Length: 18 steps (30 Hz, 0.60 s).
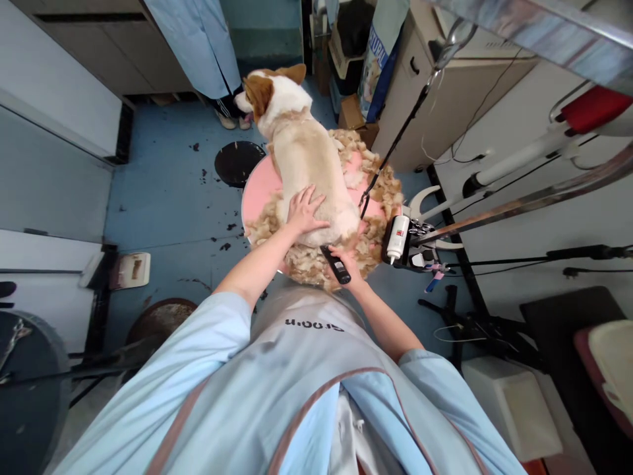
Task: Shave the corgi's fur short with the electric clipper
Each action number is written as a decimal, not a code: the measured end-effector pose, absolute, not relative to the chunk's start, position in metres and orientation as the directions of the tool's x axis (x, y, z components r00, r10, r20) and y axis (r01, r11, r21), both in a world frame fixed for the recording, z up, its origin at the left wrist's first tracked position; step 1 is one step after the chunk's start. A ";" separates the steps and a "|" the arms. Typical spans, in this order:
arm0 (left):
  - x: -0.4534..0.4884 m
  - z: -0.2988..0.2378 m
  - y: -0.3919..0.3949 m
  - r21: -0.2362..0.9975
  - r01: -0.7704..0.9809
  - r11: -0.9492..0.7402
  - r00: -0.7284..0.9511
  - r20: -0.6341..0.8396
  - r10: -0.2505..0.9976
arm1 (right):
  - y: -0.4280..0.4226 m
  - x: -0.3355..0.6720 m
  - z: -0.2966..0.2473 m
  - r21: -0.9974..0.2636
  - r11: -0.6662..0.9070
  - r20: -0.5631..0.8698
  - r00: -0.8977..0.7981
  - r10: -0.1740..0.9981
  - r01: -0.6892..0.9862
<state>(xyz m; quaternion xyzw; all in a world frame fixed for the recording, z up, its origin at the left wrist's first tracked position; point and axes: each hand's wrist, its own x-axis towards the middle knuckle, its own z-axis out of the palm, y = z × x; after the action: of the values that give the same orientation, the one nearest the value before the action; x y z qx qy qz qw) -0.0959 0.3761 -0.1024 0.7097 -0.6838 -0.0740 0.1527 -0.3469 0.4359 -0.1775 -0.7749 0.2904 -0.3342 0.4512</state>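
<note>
A white and tan dog is on a round pink grooming table, its head turned away to the far left. My left hand lies with spread fingers on the dog's lower back. In my right hand is a black hair clipper, held close to the dog's rump. Thick clumps of cut fur cover much of the tabletop around the dog. A dark leash runs from a metal clip at the upper right down to the dog's hind end.
A tool holder at the table's right carries a white bottle and metal tools. Another person in a blue gown stands beyond the dog. A black round stool is left of the table. Metal arms and a cabinet stand on the right.
</note>
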 end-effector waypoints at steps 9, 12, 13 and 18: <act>-0.085 -0.107 0.375 0.305 -0.952 -0.009 0.041 0.101 -0.994 | 0.428 -0.343 -0.180 -0.999 -0.050 0.040 0.434 -0.900 -0.012; -0.083 -0.109 0.373 0.305 -0.952 -0.011 0.045 0.105 -0.993 | 0.421 -0.336 -0.173 -1.000 -0.008 0.015 0.316 -0.949 0.022; -0.082 -0.109 0.372 0.305 -0.952 -0.012 0.046 0.104 -0.994 | 0.418 -0.334 -0.173 -1.000 0.000 0.009 0.306 -0.952 0.029; -0.076 -0.110 0.373 0.300 -0.954 -0.015 0.037 0.068 -0.997 | 0.413 -0.333 -0.189 -0.994 0.079 -0.100 0.371 -0.923 -0.073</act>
<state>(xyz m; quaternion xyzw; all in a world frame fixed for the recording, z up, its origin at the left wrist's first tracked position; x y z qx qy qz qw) -0.0759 0.3733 -0.1097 0.7077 -0.6891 -0.0815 0.1329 -0.3328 0.4128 -0.1892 -0.5768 0.4317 -0.3577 0.5941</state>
